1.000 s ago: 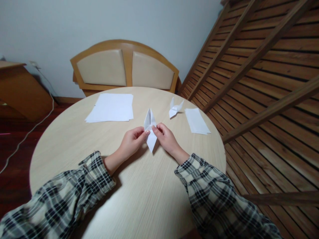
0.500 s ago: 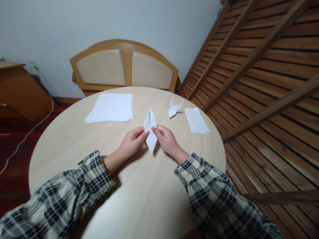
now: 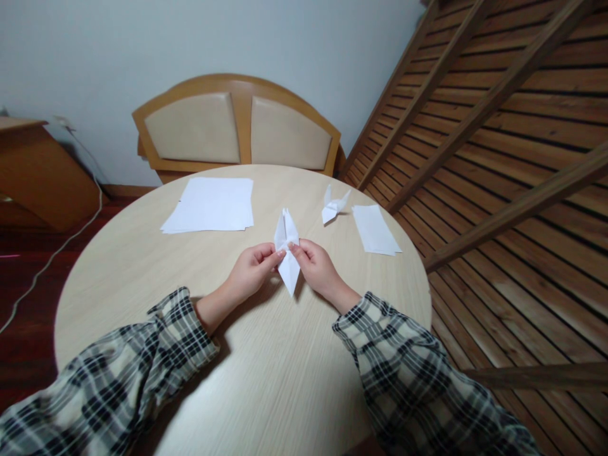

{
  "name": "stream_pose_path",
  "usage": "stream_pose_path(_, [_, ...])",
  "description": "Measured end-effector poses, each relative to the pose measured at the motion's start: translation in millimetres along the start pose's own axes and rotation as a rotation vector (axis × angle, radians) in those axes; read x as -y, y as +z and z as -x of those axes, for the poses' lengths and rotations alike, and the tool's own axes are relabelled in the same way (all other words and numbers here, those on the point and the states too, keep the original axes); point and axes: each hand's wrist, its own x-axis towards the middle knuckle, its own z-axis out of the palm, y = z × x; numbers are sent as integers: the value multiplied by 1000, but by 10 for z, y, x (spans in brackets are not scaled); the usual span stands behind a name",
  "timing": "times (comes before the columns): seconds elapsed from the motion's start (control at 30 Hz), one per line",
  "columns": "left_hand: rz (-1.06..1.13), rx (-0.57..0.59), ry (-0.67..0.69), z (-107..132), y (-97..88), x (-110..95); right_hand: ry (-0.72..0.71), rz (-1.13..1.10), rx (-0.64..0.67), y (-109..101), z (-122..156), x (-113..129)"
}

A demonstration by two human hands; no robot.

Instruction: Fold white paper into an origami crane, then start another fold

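A white, partly folded paper figure (image 3: 287, 250) with pointed ends stands above the round pale wooden table (image 3: 142, 253). My left hand (image 3: 251, 272) pinches its left side with thumb and fingers closed. My right hand (image 3: 317, 269) pinches its right side the same way. The two hands meet at the figure's middle, just above the tabletop. Both arms wear plaid sleeves.
A stack of white sheets (image 3: 211, 204) lies at the table's far left. A small finished folded paper figure (image 3: 334, 206) and a narrow pile of paper (image 3: 375, 230) lie at the far right. A wooden chair (image 3: 235, 126) stands behind the table. Slatted wood panels (image 3: 513, 158) lean at right.
The folded paper's top flaps have spread slightly apart. Hands stay in nearly the same place.
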Motion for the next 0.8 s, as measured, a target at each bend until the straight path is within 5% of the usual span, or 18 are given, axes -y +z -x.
stream_pose_path(0.37, [-76, -38, 37, -4, -2, -35, 119, -139, 59, -22, -2, 38])
stream_pose_path(0.8, [-88, -38, 48, -5, 21, -54, 6, -34, 46, -26, 7, 64])
